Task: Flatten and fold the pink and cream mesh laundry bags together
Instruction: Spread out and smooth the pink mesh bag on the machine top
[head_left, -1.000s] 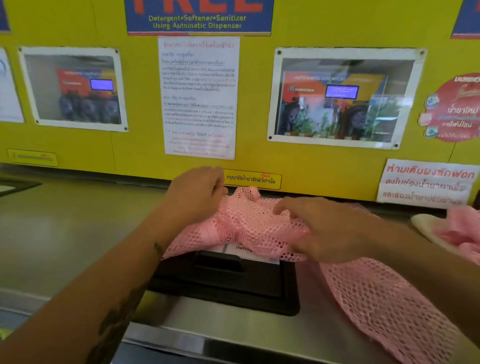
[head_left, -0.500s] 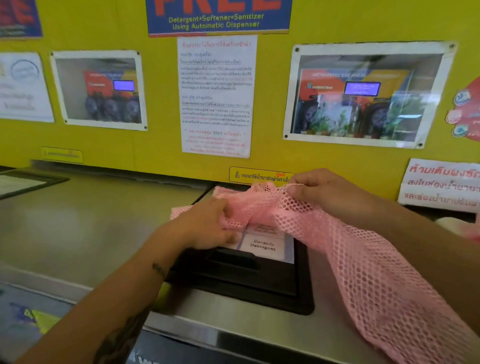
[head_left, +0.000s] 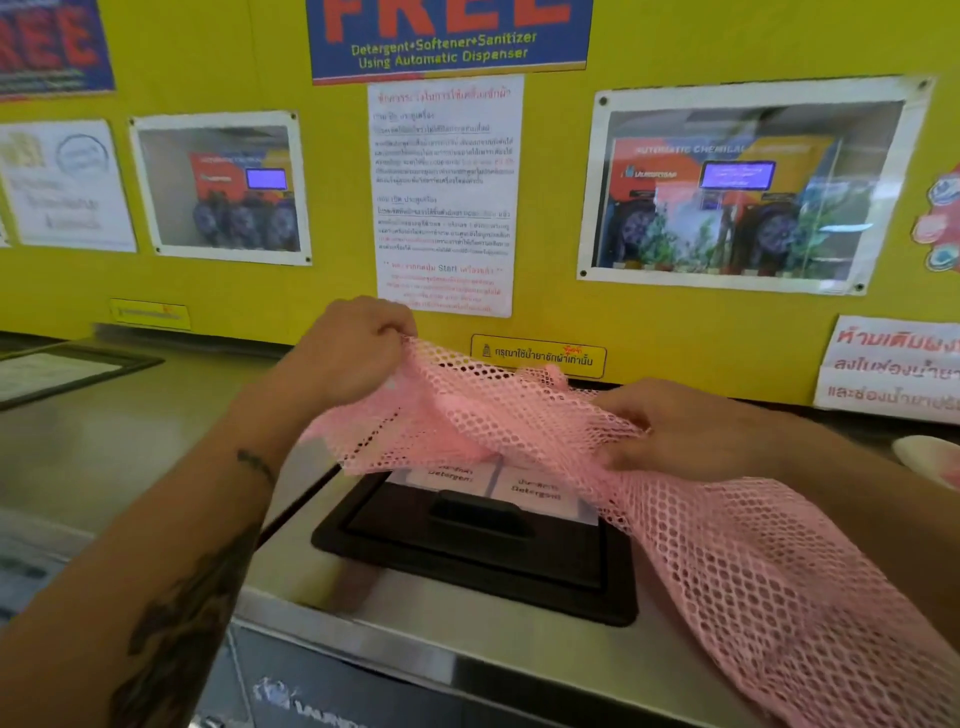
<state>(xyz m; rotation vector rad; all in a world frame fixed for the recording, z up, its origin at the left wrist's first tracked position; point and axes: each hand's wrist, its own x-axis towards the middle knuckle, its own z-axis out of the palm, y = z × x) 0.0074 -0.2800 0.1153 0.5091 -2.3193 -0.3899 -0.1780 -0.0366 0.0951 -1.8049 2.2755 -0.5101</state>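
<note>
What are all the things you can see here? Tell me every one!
pink mesh laundry bag: one, pink, held up over the machine top, trailing down to the right.
cream item: one, cream, far right edge; too cut off to identify.
detergent lid: one, black, set in the steel machine top.
detergent labels: two, white, on the lid's far part.
notice sheet: one, white, on the yellow wall.
FREE sign: one, blue and red, top centre.
left hand: grips the bag's upper left edge.
right hand: grips the bag's middle.
</note>
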